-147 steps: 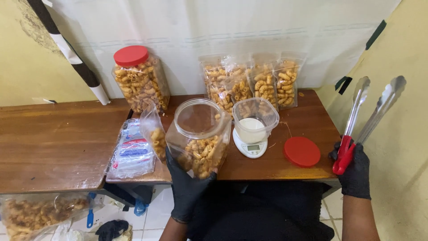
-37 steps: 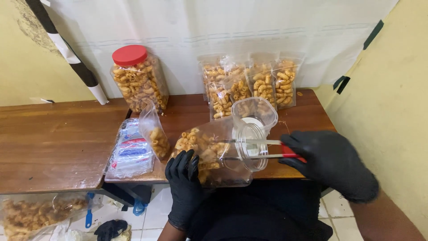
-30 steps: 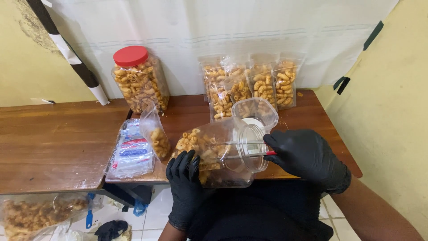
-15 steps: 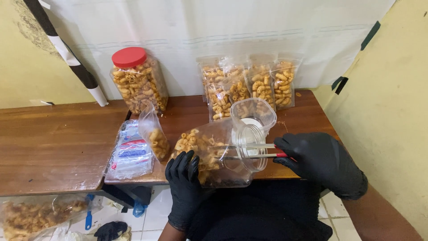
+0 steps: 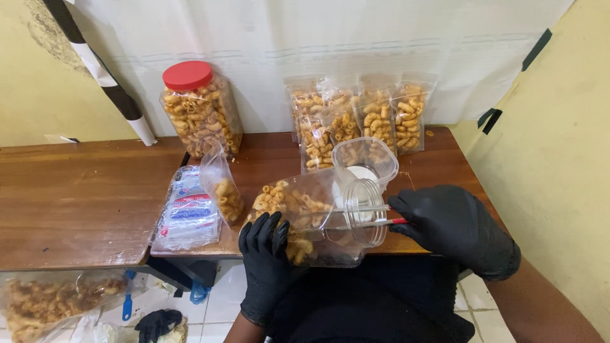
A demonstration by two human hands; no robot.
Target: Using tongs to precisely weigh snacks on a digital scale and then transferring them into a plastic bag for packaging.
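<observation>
Gripping a clear jar (image 5: 318, 219) of fried snacks tipped sideways over the table (image 5: 82, 197) edge, left hand (image 5: 267, 257) wraps it; right hand (image 5: 454, 228) clasps tongs (image 5: 359, 216) reaching into its mouth.

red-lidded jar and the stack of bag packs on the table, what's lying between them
In the head view, a small clear pouch partly filled with curled snacks stands between the red-lidded jar and the flat stack of bag packs, close beside the stack.

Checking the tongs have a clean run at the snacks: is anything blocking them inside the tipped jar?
Nothing visible does. The right hand has the tongs through the open mouth of the jar, which the left hand holds tilted; the snacks lie just past the tips.
</observation>
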